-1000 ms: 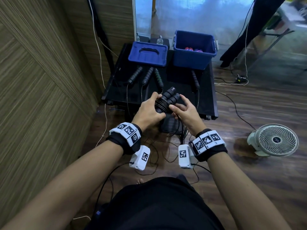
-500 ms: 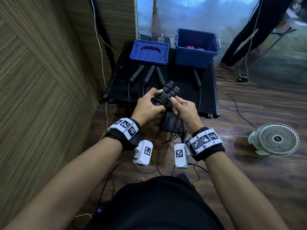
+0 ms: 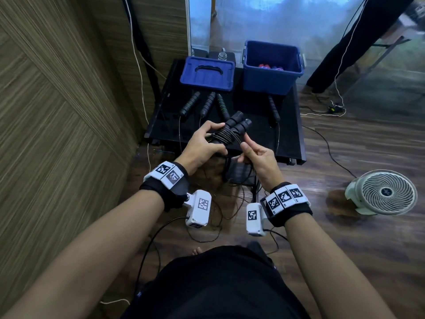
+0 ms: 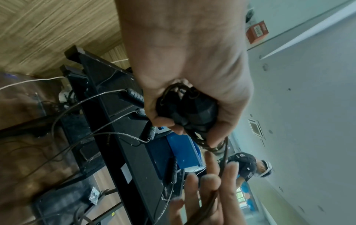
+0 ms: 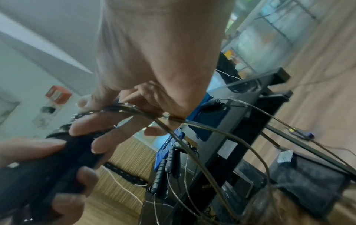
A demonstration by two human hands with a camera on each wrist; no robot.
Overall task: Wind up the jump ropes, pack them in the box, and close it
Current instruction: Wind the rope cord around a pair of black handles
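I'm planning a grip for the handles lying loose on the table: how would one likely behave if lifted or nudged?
A handle looks stiff and ribbed, so probably not slippery. Being round, it may roll if nudged sideways. Its cord droops off the table edge in loose curves, so it is likely floppy and would trail and tug the handle.

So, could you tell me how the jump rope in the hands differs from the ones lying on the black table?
The held jump rope has its cord coiled round both handles, paired together; the table ropes lie with handles apart and cords trailing over the table's front edge. The held one is lifted, gripped by the left hand while the right hand pinches its cord; the others rest untouched. All have dark ribbed handles.
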